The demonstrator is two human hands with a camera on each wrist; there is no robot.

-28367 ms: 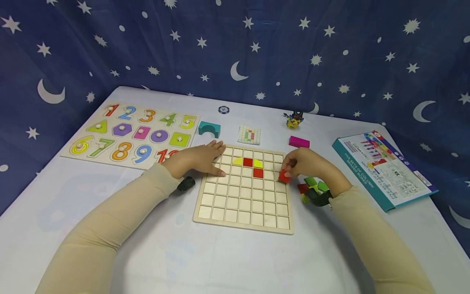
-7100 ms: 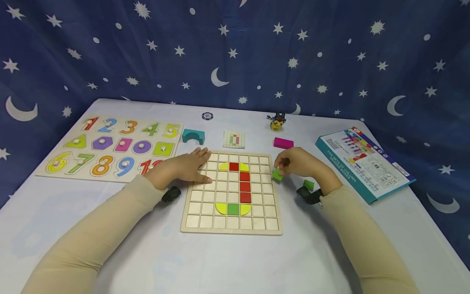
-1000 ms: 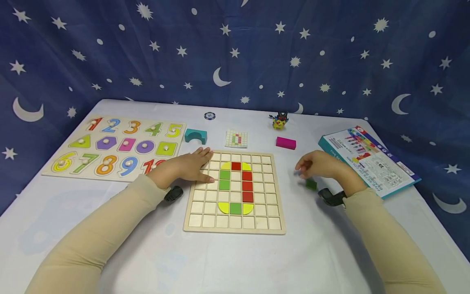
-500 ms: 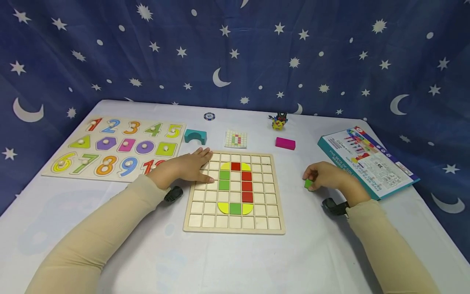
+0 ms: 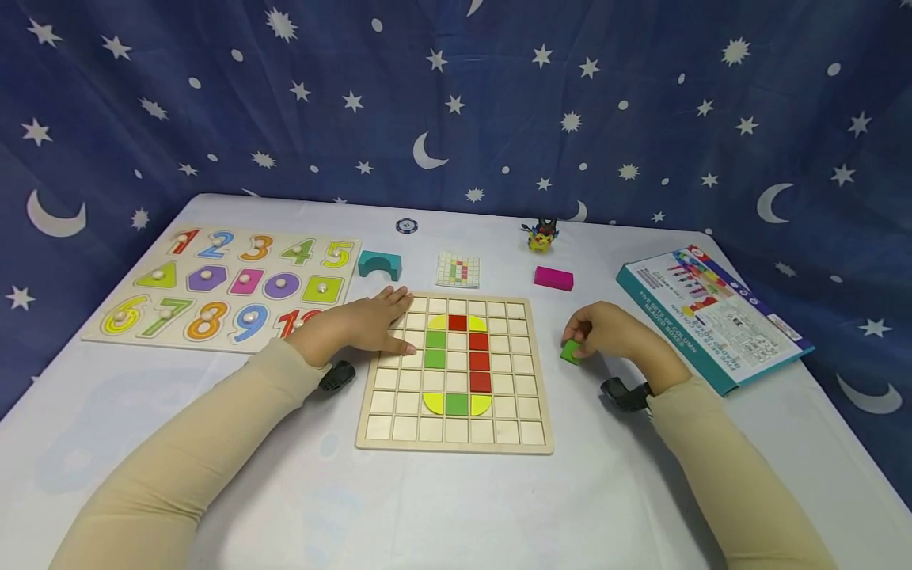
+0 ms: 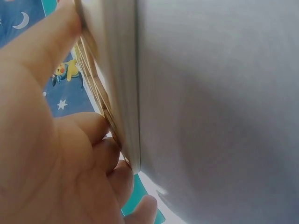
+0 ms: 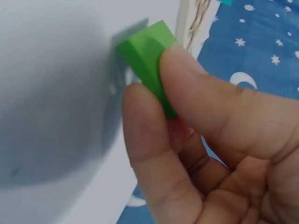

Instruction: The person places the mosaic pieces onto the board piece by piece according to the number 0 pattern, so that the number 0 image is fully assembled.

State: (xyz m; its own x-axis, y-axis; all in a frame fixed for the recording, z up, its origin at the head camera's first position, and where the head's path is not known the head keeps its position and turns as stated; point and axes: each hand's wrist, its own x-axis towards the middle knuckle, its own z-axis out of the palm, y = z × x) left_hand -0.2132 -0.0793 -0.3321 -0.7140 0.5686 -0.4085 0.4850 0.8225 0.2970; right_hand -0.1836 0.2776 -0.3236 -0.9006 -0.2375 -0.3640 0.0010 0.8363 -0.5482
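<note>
A wooden grid board lies in the middle of the table, holding red squares, green squares and yellow curved pieces. My left hand lies flat on the board's upper left corner, fingers straight. My right hand is just right of the board and pinches a green block between thumb and fingers; the right wrist view shows the same green block close up, just off the table.
A number puzzle board sits at the left. Behind the grid lie a teal arch block, a small pattern card, a magenta block and a small toy figure. A teal box is at the right.
My right hand reached to the right, picked up the green block from the table and has moved left with it toward the board. The left hand has stayed put.
</note>
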